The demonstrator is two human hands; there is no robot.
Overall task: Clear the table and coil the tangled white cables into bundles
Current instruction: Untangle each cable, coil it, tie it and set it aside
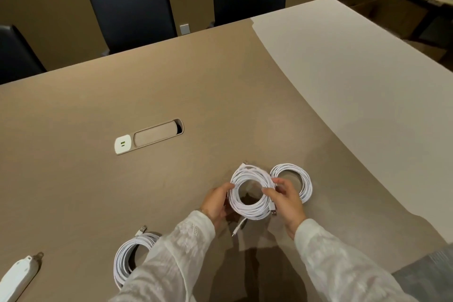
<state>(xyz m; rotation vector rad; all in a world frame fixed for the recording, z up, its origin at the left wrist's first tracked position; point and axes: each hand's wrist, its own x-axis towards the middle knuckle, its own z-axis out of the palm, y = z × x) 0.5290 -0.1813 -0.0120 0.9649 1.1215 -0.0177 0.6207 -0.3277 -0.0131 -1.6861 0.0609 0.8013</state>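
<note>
I hold a coiled white cable (247, 211) just above the tan table (171, 76). My left hand (217, 202) grips the coil's left side and my right hand (286, 201) pinches its right side, where a USB plug sticks out. A short loose end with a plug hangs below the coil. A second coiled white cable (297, 176) lies flat on the table just right of it, partly behind my right hand. A third coiled white cable (130, 255) lies at the lower left, partly hidden by my left sleeve.
A white power strip (17, 277) lies at the lower left corner. A built-in socket panel with a white USB outlet (123, 145) sits in the table's middle. Dark chairs (132, 10) stand along the far edge. The table's right part is lighter.
</note>
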